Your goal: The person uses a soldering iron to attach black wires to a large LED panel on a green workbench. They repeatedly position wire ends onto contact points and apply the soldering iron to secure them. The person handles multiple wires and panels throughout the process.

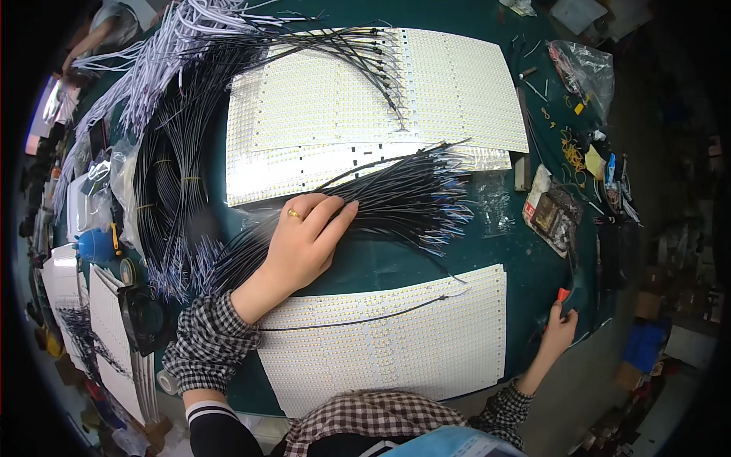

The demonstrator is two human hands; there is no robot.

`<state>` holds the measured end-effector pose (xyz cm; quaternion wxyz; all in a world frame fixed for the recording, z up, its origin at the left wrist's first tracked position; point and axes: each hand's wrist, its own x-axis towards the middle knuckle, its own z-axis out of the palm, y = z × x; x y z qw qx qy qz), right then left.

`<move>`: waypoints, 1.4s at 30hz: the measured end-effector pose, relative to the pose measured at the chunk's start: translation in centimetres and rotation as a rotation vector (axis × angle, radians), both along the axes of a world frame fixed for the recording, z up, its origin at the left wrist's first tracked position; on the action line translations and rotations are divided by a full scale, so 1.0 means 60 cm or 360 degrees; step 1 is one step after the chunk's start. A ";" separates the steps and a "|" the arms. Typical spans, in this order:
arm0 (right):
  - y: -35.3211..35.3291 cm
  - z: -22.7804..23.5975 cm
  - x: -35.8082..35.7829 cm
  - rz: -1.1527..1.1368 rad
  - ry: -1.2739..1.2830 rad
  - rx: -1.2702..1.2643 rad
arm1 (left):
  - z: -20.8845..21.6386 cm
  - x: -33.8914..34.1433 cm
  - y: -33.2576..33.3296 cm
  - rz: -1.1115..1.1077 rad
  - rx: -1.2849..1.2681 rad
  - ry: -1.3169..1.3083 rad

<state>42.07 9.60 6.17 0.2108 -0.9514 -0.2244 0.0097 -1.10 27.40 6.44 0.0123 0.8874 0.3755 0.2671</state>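
Apparently, from my remote seat, the left hand (304, 238) lies over the bundle of black wires (396, 190) to steady it on the green bench (373, 261), between the near LED panel (457, 343) and the far LED panels (472, 84); their blue-and-white ends fan rightward, perhaps for easy picking. I see that grip palm-down, fingers bent across the wires, though with its thumb hidden I can't tell if it clenches. The right hand (561, 329), low and reaching outward, closes around an orange-tipped tool (563, 294).
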 end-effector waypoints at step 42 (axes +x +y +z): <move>-0.007 0.004 0.004 0.0360 0.0295 0.1402 | 0.046 0.052 0.019 0.0210 -0.0235 -0.0190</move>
